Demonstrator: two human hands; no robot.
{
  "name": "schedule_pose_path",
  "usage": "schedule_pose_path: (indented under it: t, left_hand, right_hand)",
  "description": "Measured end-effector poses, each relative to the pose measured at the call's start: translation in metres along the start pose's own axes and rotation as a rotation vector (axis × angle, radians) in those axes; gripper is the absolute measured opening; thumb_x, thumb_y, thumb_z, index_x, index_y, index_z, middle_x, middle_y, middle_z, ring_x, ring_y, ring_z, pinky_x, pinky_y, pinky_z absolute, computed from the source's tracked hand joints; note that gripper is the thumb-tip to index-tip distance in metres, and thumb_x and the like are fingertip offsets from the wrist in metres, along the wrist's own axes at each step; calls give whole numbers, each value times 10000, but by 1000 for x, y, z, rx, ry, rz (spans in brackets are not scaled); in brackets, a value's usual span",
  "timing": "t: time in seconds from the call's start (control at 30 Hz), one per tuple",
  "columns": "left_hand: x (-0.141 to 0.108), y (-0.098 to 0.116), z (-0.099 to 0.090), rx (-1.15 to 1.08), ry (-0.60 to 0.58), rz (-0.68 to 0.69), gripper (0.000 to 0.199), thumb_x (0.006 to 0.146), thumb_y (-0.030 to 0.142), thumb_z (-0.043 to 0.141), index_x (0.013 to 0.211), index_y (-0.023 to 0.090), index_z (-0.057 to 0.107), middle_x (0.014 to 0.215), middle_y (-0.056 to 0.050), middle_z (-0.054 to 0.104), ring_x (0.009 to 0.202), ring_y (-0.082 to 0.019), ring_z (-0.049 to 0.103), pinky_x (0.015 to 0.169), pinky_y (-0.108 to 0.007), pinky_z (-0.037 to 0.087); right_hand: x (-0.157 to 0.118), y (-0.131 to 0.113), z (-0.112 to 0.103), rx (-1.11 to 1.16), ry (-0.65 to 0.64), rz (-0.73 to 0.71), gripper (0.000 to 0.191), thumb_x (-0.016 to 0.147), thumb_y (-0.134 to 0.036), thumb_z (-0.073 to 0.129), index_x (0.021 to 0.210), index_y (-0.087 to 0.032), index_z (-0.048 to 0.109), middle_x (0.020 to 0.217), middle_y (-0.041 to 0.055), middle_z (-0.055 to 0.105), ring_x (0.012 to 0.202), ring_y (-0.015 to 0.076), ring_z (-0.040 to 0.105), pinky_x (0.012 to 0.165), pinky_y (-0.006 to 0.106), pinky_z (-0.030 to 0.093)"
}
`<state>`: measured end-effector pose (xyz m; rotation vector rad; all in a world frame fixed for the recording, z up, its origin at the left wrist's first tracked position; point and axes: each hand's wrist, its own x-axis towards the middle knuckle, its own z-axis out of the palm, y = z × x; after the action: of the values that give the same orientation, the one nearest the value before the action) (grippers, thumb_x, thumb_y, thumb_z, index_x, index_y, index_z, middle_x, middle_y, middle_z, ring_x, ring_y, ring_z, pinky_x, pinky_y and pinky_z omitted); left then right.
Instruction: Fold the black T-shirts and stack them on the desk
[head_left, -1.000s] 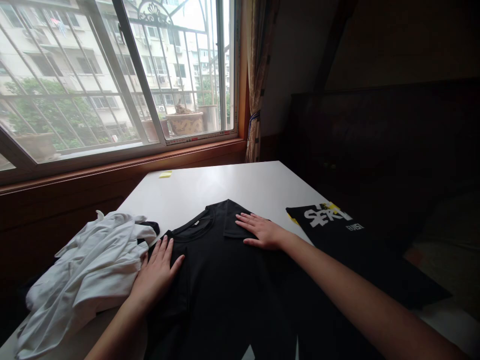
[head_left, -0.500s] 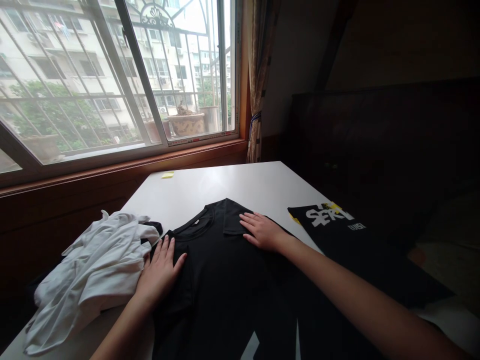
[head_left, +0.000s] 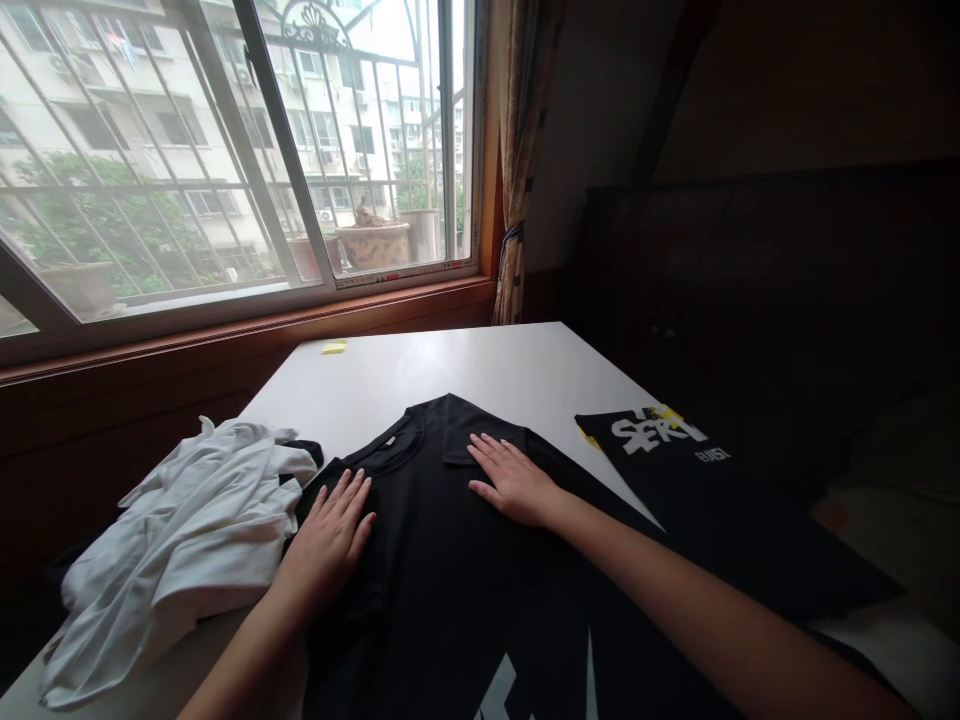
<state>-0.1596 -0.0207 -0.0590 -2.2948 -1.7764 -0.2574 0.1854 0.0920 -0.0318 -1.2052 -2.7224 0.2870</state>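
A black T-shirt [head_left: 442, 560] lies spread on the white table [head_left: 480, 365], its collar pointing to the upper left and a pale print near the bottom of the view. My left hand [head_left: 326, 540] rests flat on the shirt's left side, fingers extended, close to a heap of white cloth. On the shirt's folded sleeve at the right lies my right hand [head_left: 514, 480], palm down with the fingers spread. Neither hand grips anything.
Crumpled white cloth [head_left: 187, 540] is heaped at the left, with dark fabric under it. Another black garment [head_left: 720, 510] with white lettering lies on the right. A yellow slip [head_left: 334, 347] sits near the far edge, below the window [head_left: 225, 150].
My right hand has slid slightly left and toward me over the sleeve. My left hand has shifted a little to the right on the shirt.
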Motion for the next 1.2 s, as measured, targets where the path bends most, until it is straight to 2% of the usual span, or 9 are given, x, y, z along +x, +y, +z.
schedule_pose_path:
  t: [0.1, 0.2, 0.57, 0.77, 1.2]
  left_hand:
    - [0, -2, 4, -15, -55, -35, 545, 1052, 406, 336, 1536, 157, 383, 1605, -95, 339, 1490, -279, 310, 1174, -543, 327]
    - [-1, -3, 6, -15, -96, -84, 572, 1048, 442, 345, 1550, 169, 354, 1621, -87, 298, 1501, -283, 283, 1183, -555, 299]
    - [3, 3, -1, 77, -192, -181, 622, 1049, 475, 290, 1578, 150, 275, 1653, -55, 167, 1531, -274, 184, 1214, -536, 219]
    - [4, 10, -3, 132, -229, -255, 648, 1042, 491, 295, 1584, 141, 253, 1655, -58, 136, 1536, -287, 158, 1208, -541, 220]
    - [-1, 18, -2, 191, -215, -259, 652, 1031, 453, 287, 1575, 93, 274, 1650, -130, 164, 1530, -330, 166, 1181, -597, 232]
  right_hand:
    - [8, 5, 0, 7, -15, -9, 777, 991, -685, 215, 1602, -207, 240, 1675, 58, 166, 1548, 251, 109, 1260, 458, 95]
    - [17, 10, 1, 4, -30, -30, 791, 985, -697, 204, 1605, -206, 227, 1678, 51, 150, 1549, 244, 99, 1259, 457, 90]
    - [56, 20, 7, 3, -27, -89, 799, 977, -707, 234, 1603, -211, 234, 1677, 51, 151, 1548, 265, 110, 1252, 485, 95]
    - [69, 26, 5, 11, -40, -155, 797, 976, -708, 240, 1607, -222, 220, 1678, 45, 151, 1549, 259, 104, 1254, 460, 87]
    - [87, 32, 3, -10, -34, -224, 788, 977, -704, 258, 1601, -224, 242, 1674, 44, 170, 1545, 254, 130, 1252, 445, 88]
